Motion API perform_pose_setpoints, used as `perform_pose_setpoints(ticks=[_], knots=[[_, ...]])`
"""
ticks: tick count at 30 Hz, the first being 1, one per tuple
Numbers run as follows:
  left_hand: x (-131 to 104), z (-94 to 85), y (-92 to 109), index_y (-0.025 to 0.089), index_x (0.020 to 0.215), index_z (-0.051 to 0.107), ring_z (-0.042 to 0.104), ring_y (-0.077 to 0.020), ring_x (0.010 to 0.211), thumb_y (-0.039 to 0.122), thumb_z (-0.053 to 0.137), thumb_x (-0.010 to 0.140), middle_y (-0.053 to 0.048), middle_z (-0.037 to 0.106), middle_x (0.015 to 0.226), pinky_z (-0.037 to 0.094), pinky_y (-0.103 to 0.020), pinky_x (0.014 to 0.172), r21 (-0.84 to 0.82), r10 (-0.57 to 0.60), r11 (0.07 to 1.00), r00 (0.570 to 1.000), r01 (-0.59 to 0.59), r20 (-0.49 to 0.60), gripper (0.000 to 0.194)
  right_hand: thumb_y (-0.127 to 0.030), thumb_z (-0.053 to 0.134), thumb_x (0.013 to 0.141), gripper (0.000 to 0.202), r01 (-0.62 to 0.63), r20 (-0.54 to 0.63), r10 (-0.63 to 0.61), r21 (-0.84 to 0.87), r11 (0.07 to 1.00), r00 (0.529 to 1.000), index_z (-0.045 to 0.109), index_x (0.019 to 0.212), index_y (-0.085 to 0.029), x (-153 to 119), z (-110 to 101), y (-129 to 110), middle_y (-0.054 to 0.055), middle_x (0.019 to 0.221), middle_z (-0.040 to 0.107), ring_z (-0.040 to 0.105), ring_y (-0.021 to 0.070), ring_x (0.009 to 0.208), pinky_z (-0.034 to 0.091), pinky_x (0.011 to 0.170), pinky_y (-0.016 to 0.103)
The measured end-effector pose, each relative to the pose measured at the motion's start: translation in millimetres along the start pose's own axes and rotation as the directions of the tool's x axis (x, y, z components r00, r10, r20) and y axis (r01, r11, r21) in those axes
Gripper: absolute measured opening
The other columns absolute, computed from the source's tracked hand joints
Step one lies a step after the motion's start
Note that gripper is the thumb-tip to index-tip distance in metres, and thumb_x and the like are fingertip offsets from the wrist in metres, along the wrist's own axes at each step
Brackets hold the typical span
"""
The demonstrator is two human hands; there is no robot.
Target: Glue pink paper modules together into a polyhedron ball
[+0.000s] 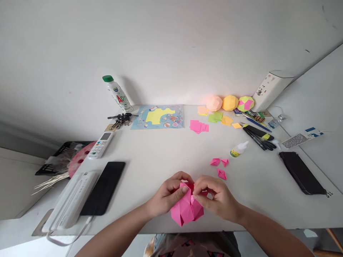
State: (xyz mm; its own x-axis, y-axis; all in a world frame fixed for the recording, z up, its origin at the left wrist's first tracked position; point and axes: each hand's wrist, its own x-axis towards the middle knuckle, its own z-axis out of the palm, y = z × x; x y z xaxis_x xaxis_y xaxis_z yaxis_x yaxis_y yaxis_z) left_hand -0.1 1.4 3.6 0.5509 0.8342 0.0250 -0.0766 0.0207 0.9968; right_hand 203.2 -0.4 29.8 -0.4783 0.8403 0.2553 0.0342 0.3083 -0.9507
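Pink ball [184, 211] is in L hand [171, 193] & R hand [217, 197], right by the desk's [160, 153] front edge; forearms cross that edge, lap just below. So v. little desk on the near side. Ahead of the hands I see white top running up to the booklet [136, 123] & pink slips [197, 126] near the wall [160, 53]. L side: more white top btwn L forearm & phone [104, 189], which lies beside a white case [80, 198] near the L edge; a cable [60, 244] loops past the front edge. R side's tighter at first: 3 pink bits [215, 162] just beyond R hand, glue [238, 150] past them. Farther R, plain top runs to the black pouch [302, 175], well apart from R hand.

Ball: bright pink folded paper, flat facets, sharp creases, pointy at the bottom, top open w/ darker pink inside. A flap sticks out to the R, under R fingers. L thumb presses the front, fingers curled behind, clamped on a top panel. R thumb & forefinger together, pinching paper at the opening; can't tell if the other R fingers touch it. 3 closed balls [229, 103] sit in a row by the wall: peach, orange, green/pink.
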Motion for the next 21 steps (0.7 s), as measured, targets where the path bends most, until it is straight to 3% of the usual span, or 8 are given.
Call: perform_pose_setpoints(ticks=[6, 13, 21], knots=[[-0.3, 0.1, -0.5, 0.014, 0.076, 0.068, 0.058, -0.0141, 0.083, 0.042, 0.049, 0.098, -0.008, 0.056, 0.101, 0.047, -0.025, 0.071, -0.025, -0.018, 1.000, 1.000, 0.018, -0.014, 0.040, -0.010, 0.063, 0.082, 0.011, -0.006, -0.009, 0.006, 0.054, 0.999, 1.000, 0.064, 0.076, -0.019, 0.2, -1.4, 0.7, 0.002, 0.073, 0.064, 0.057, 0.0122, 0.066, 0.044, 0.058, 0.023], [0.0, 0.8, -0.2, 0.013, 0.076, 0.067, 0.058, -0.0151, 0.085, 0.044, 0.049, 0.097, -0.009, 0.057, 0.101, 0.047, -0.026, 0.073, 0.004, -0.005, 1.000, 1.000, 0.005, -0.016, 0.041, -0.016, 0.065, 0.081, 0.006, -0.179, 0.036, 0.175, 0.224, 0.958, 0.984, 0.063, 0.077, -0.019, -0.6, -2.4, 2.7, 0.000, 0.074, 0.058, 0.051, 0.0109, 0.064, 0.043, 0.058, 0.023], [0.5, 2.3, 1.9, 0.014, 0.074, 0.065, 0.059, -0.0148, 0.083, 0.045, 0.048, 0.097, -0.008, 0.057, 0.100, 0.048, -0.026, 0.072, 0.026, -0.005, 1.000, 0.999, 0.006, -0.032, 0.043, -0.020, 0.065, 0.081, 0.006, -0.187, 0.060, 0.179, 0.179, 0.966, 0.982, 0.063, 0.077, -0.018, -0.9, -2.0, 0.9, 0.001, 0.074, 0.060, 0.053, 0.0120, 0.066, 0.045, 0.060, 0.024]])
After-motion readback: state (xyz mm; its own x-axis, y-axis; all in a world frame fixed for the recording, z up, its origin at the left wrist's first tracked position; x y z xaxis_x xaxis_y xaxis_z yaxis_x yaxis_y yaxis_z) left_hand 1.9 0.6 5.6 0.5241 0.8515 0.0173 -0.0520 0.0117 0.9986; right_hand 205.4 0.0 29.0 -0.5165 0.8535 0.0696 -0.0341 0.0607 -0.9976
